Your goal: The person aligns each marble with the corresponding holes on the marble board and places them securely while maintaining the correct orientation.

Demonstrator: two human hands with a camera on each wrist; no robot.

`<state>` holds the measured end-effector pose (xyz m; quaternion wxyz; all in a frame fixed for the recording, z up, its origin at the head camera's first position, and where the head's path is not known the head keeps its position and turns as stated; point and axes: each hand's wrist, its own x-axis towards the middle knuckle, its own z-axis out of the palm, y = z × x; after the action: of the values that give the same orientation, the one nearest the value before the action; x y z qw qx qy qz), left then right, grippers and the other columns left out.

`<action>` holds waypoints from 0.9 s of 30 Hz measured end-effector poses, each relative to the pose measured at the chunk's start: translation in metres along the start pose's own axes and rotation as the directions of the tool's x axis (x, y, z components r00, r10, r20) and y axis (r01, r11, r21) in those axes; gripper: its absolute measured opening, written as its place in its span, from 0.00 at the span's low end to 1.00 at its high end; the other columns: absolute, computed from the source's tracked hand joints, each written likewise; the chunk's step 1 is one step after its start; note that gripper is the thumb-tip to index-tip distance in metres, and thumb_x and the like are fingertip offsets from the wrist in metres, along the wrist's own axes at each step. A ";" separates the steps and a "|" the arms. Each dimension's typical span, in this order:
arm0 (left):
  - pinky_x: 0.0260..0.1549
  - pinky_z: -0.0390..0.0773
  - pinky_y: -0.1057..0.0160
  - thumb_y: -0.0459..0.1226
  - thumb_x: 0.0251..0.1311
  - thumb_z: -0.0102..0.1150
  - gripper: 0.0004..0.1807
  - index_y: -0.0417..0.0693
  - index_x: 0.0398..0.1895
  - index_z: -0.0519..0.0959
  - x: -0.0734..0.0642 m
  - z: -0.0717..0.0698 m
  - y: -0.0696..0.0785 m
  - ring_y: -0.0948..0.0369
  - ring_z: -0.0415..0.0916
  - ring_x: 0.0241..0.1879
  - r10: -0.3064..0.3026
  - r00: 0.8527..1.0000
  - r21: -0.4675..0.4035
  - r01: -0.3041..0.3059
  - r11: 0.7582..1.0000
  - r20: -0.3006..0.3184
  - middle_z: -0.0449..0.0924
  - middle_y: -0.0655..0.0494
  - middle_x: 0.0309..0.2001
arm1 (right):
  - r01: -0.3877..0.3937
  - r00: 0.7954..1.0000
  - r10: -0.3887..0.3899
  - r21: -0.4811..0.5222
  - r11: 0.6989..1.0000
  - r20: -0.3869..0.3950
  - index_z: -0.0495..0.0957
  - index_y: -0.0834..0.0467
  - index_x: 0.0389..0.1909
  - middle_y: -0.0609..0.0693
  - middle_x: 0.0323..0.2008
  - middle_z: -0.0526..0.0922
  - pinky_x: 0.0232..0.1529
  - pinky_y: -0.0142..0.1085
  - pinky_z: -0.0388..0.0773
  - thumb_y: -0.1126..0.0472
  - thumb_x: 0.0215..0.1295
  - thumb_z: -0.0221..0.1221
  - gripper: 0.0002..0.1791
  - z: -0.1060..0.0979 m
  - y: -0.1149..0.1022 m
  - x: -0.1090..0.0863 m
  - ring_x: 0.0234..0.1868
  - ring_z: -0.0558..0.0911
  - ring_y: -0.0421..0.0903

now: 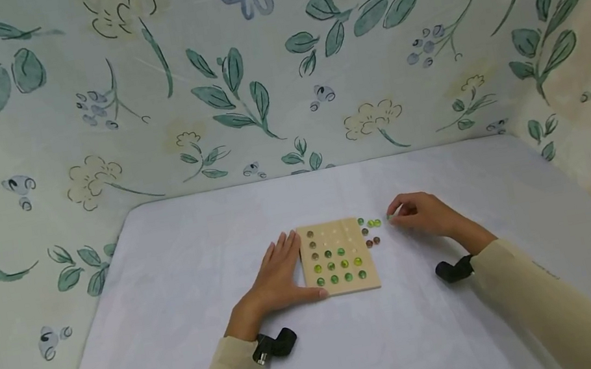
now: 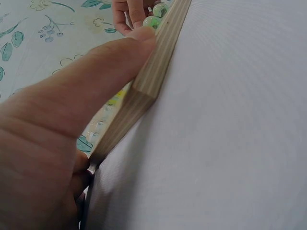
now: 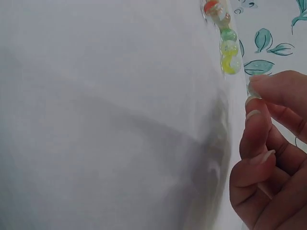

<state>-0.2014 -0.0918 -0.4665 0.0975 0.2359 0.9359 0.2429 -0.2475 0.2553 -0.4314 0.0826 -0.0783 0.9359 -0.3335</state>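
Sleeves [image 1: 553, 297] are running out of frame at the bottom, cut off below the forearms. A black wrist device [image 1: 282, 343] is sitting at each cuff. The left hand [image 1: 273, 280] is lying with fingers extended along the left edge of a wooden board [image 1: 344, 289], its thumb resting on the near edge; in the left wrist view, that thumb is covering part of the board, and the other fingers are mostly hiding behind it. The board is lying flat on white cloth [image 1: 196, 261], carrying green and brownish marbles [image 1: 331, 266], four in each of the two nearest rows. Spots in its far right area are showing too faintly to make out. Loose marbles [image 1: 370, 224] are lying just beside its right edge. Right of these, the right hand [image 1: 425, 214] is pinching a pale marble [image 3: 253, 89] between thumb and fingertip, which are largely hiding it. Beyond, a leaf-patterned backdrop [image 1: 281, 101] is extending past the top of frame.
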 end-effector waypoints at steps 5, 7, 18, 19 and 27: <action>0.72 0.30 0.57 0.71 0.39 0.63 0.70 0.44 0.77 0.40 0.000 0.001 -0.001 0.59 0.28 0.76 0.000 1.000 0.000 0.000 1.000 0.002 0.36 0.54 0.77 | 0.017 1.000 -0.017 0.027 0.999 0.021 0.80 0.54 0.41 0.51 0.29 0.79 0.29 0.35 0.74 0.60 0.63 0.63 0.07 0.009 -0.012 -0.005 0.30 0.74 0.48; 0.72 0.31 0.57 0.71 0.39 0.63 0.70 0.44 0.77 0.40 0.000 0.000 -0.001 0.59 0.29 0.76 -0.002 1.000 -0.002 0.002 1.000 0.001 0.36 0.54 0.77 | 0.032 0.999 -0.033 0.034 0.999 0.028 0.80 0.55 0.41 0.51 0.29 0.79 0.28 0.35 0.74 0.60 0.62 0.63 0.08 0.011 -0.016 -0.006 0.29 0.74 0.48; 0.72 0.30 0.57 0.71 0.39 0.64 0.70 0.44 0.77 0.40 -0.001 0.000 0.000 0.59 0.28 0.76 -0.009 1.000 -0.007 0.009 1.000 -0.002 0.36 0.54 0.77 | 0.122 0.991 -0.125 0.065 0.990 0.050 0.80 0.56 0.41 0.50 0.28 0.78 0.25 0.32 0.70 0.62 0.61 0.64 0.08 0.022 -0.031 -0.010 0.28 0.73 0.46; 0.72 0.31 0.56 0.71 0.39 0.64 0.70 0.44 0.77 0.40 -0.001 0.000 0.000 0.59 0.28 0.76 -0.008 1.000 -0.007 0.008 1.000 -0.003 0.36 0.54 0.77 | 0.123 0.990 -0.127 0.070 0.990 0.057 0.80 0.56 0.41 0.50 0.28 0.78 0.25 0.32 0.70 0.63 0.61 0.64 0.08 0.024 -0.032 -0.010 0.28 0.73 0.46; 0.72 0.30 0.57 0.71 0.39 0.64 0.70 0.45 0.77 0.39 0.000 0.001 0.000 0.60 0.28 0.75 -0.008 1.000 -0.009 0.008 1.000 0.005 0.35 0.55 0.77 | 0.157 0.983 -0.164 0.084 0.984 0.084 0.81 0.55 0.40 0.49 0.27 0.77 0.25 0.32 0.70 0.62 0.60 0.65 0.08 0.031 -0.041 -0.013 0.28 0.73 0.46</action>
<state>-0.2012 -0.0917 -0.4670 0.1016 0.2322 0.9356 0.2460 -0.2243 0.2074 -0.4275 0.1009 -0.1651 0.9082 -0.3710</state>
